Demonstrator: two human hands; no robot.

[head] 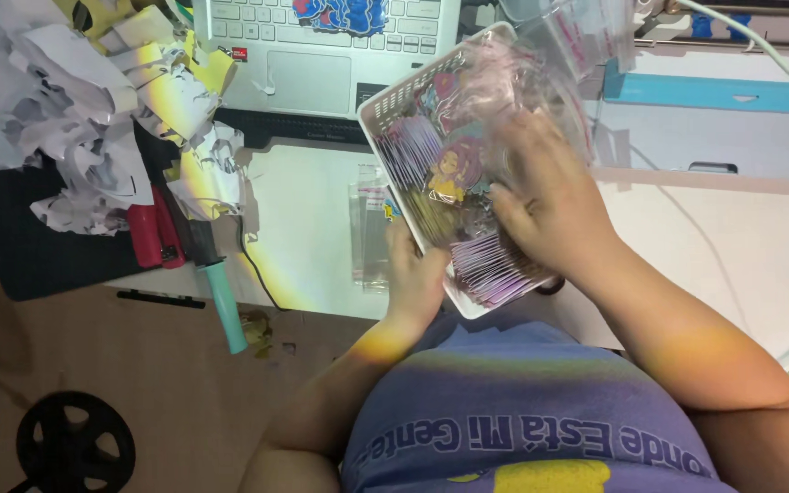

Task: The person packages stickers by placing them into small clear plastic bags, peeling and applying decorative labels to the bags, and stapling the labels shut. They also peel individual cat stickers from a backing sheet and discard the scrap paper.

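Observation:
A white plastic basket [378,102] tilts toward me over the desk edge, packed with clear-sleeved cartoon stickers [449,169]. My left hand [413,274] grips the basket's near left rim from below. Inside the basket, my right hand [550,196] rests with fingers curled over the sticker packets, touching them; it is blurred, so I cannot make out a firm grasp on any one packet.
A silver laptop [321,55] lies at the back. Several empty clear sleeves [369,233] sit on the white desk [732,237]. Cut paper scraps [75,100], a red tool [150,233] and a teal-handled knife [223,301] lie left on a black mat.

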